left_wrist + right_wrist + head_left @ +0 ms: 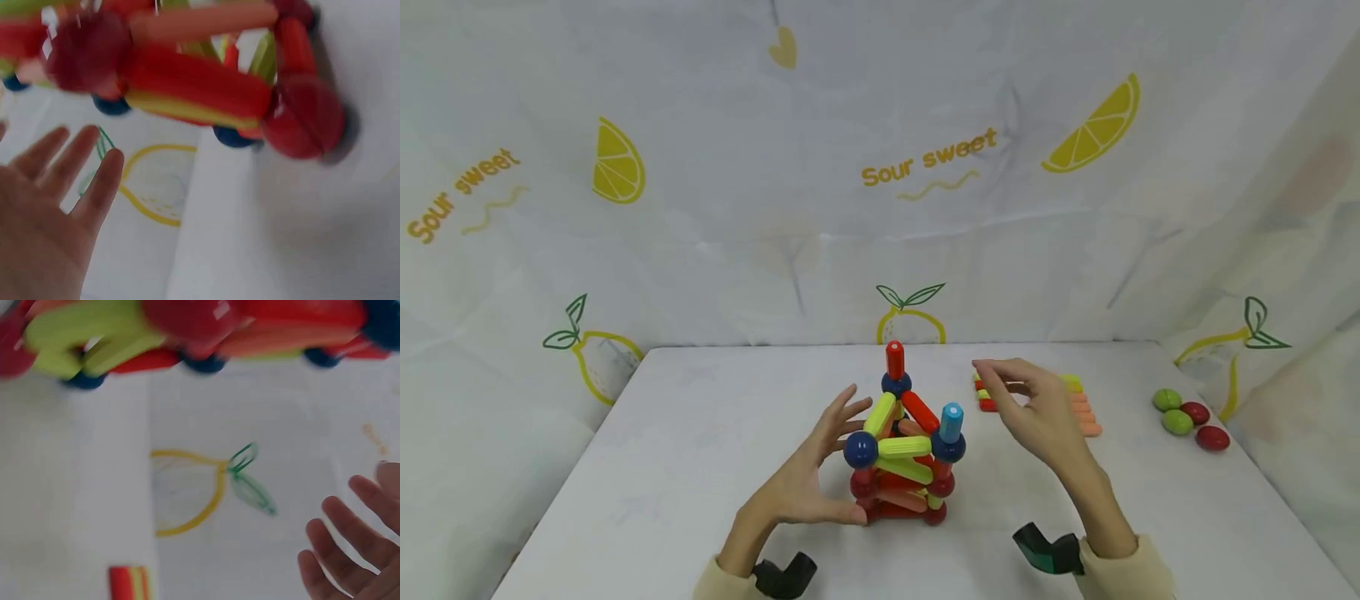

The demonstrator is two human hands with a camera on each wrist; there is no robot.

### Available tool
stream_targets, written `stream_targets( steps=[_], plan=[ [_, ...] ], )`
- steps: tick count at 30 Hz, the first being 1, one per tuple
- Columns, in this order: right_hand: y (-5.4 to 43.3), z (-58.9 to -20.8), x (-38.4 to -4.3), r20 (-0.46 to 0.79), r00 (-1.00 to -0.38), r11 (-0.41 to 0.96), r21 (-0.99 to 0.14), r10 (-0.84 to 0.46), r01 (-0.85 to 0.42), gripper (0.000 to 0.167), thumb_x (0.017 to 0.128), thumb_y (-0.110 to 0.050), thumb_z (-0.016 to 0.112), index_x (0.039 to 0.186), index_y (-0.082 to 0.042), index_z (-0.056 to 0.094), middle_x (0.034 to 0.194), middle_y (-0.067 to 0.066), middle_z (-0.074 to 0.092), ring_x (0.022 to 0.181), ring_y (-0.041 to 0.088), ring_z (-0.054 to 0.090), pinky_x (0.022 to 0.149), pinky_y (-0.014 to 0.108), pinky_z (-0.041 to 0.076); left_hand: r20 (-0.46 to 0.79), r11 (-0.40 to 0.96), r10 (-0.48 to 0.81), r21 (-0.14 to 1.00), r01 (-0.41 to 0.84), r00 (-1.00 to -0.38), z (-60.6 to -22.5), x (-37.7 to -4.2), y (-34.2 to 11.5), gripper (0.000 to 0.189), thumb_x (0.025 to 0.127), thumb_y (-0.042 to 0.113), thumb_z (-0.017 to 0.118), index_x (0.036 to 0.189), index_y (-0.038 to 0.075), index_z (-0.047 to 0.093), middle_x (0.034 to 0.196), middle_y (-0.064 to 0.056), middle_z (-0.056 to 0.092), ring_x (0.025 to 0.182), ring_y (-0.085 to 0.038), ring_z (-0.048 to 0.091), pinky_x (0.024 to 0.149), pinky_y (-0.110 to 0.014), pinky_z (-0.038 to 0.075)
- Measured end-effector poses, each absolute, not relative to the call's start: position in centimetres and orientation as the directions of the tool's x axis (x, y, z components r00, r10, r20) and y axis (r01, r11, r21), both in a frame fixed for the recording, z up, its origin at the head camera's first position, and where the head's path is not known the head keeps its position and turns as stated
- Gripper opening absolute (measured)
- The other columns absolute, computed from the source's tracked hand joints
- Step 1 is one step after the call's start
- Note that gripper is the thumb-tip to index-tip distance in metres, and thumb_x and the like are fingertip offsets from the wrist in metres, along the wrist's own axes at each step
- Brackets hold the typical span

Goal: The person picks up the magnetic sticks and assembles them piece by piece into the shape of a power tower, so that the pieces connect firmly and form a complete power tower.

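Observation:
A tower of coloured rods and balls (905,447) stands on the table, with dark red balls low down and dark blue balls higher up. A light blue rod (951,422) rises from its front right blue ball (948,448), and a red rod (895,360) stands upright on the rear blue ball (896,384). My left hand (816,467) is spread around the tower's left side, thumb tip right at a low red ball (304,117). To the right of the tower, my right hand (1033,404) is raised in the air, fingers loosely bent, holding nothing.
Behind the right hand lie rows of spare rods (1086,408), orange, yellow-green and red. Green balls (1177,422) and red balls (1212,438) sit near the table's right edge. A white printed cloth (737,275) hangs behind the white table (700,433).

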State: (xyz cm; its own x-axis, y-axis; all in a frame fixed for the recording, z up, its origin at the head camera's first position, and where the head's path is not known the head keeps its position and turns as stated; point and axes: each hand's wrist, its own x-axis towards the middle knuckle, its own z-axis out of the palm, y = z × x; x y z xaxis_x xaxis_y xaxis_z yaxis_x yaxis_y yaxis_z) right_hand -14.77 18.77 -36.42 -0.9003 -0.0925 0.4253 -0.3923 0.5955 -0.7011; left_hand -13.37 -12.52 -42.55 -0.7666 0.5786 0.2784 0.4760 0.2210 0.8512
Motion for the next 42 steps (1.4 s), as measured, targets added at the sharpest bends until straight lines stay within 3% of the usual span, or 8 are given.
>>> stream_targets(
  steps=[5,10,15,19,24,30,36,42],
  plan=[
    [20.1,-41.9,-18.3,0.21,-0.965,0.792,-0.558,-0.155,-0.249,0.029,0.095,-0.002,0.067,0.123,0.003,0.071,0.123,0.025,0.071,0.114,0.043,0.067,0.098,0.057,0.055,0.137,0.134,0.708,0.937,0.322,-0.693,-42.7,-16.1,-12.4,0.116,0.077,0.046,0.086,0.165,0.023,0.014,0.17,-0.01,0.025,0.154,-0.04,0.028,0.117,-0.074,0.027],
    [20.6,-44.4,-19.2,0.114,-0.978,0.871,-0.444,-0.176,-0.209,0.029,0.091,0.0,0.069,0.12,0.004,0.072,0.124,0.026,0.07,0.116,0.045,0.064,0.102,0.059,0.053,0.19,-0.021,0.781,0.96,0.279,-0.594,-42.1,-17.8,-12.0,0.118,0.078,0.048,0.086,0.164,0.008,0.014,0.169,-0.019,0.022,0.153,-0.045,0.026,0.12,-0.071,0.024],
    [20.8,-44.8,-19.2,0.098,-0.98,0.904,-0.379,-0.176,-0.2,0.03,0.089,0.0,0.072,0.119,0.003,0.073,0.117,0.025,0.07,0.104,0.04,0.064,0.096,0.056,0.056,0.241,-0.108,0.791,0.96,0.26,-0.562,-41.5,-18.5,-11.6,0.125,0.075,0.062,0.082,0.165,0.015,0.009,0.168,-0.021,0.022,0.156,-0.039,0.024,0.124,-0.066,0.022],
    [21.0,-45.0,-19.1,0.095,-0.98,0.909,-0.368,-0.174,-0.197,0.03,0.086,0.001,0.076,0.116,0.003,0.074,0.104,0.022,0.071,0.087,0.029,0.06,0.086,0.048,0.06,0.286,-0.151,0.792,0.948,0.28,-0.539,-41.4,-18.8,-11.6,0.129,0.074,0.074,0.074,0.165,0.015,0.004,0.168,-0.024,0.019,0.158,-0.037,0.02,0.126,-0.062,0.019],
    [21.1,-45.0,-18.6,0.044,-0.988,0.889,-0.432,-0.146,-0.15,0.026,0.086,0.003,0.076,0.113,0.005,0.075,0.103,0.021,0.072,0.087,0.027,0.062,0.086,0.048,0.06,0.292,-0.144,0.791,0.943,0.3,-0.537,-41.0,-19.0,-11.2,0.126,0.077,0.066,0.077,0.164,0.008,0.008,0.167,-0.025,0.021,0.156,-0.034,0.023,0.124,-0.069,0.015],
    [20.7,-42.0,-17.0,0.205,-0.978,0.759,-0.628,-0.048,-0.169,0.034,0.092,-0.006,0.073,0.125,0.002,0.069,0.113,0.022,0.071,0.097,0.032,0.066,0.089,0.051,0.059,0.259,0.024,0.682,0.927,0.375,-0.684,-39.6,-16.7,-10.1,0.127,0.07,0.068,0.081,0.163,0.016,0.012,0.159,-0.016,0.035,0.149,-0.03,0.031,0.12,-0.071,0.022],
    [19.2,-35.5,-13.5,0.447,-0.885,0.518,-0.792,0.129,-0.324,0.035,0.091,-0.005,0.075,0.125,-0.004,0.07,0.107,0.001,0.075,0.094,0.003,0.069,0.086,0.014,0.057,0.14,0.343,0.358,0.9,0.27,-0.923,-38.7,-13.0,-7.7,0.127,0.065,0.067,0.085,0.159,0.02,0.014,0.156,-0.01,0.039,0.149,-0.032,0.033,0.115,-0.075,0.029],
    [17.1,-31.8,-9.4,0.554,-0.832,0.351,-0.775,-0.023,-0.525,0.042,0.081,0.01,0.078,0.12,-0.004,0.072,0.107,-0.014,0.073,0.092,0.004,0.072,0.082,0.017,0.059,0.205,0.439,0.11,0.868,0.233,-0.972,-38.6,-10.7,-5.7,0.104,0.068,0.059,0.088,0.147,0.021,0.031,0.14,-0.002,0.042,0.137,-0.027,0.04,0.107,-0.069,0.038]
  ],
)
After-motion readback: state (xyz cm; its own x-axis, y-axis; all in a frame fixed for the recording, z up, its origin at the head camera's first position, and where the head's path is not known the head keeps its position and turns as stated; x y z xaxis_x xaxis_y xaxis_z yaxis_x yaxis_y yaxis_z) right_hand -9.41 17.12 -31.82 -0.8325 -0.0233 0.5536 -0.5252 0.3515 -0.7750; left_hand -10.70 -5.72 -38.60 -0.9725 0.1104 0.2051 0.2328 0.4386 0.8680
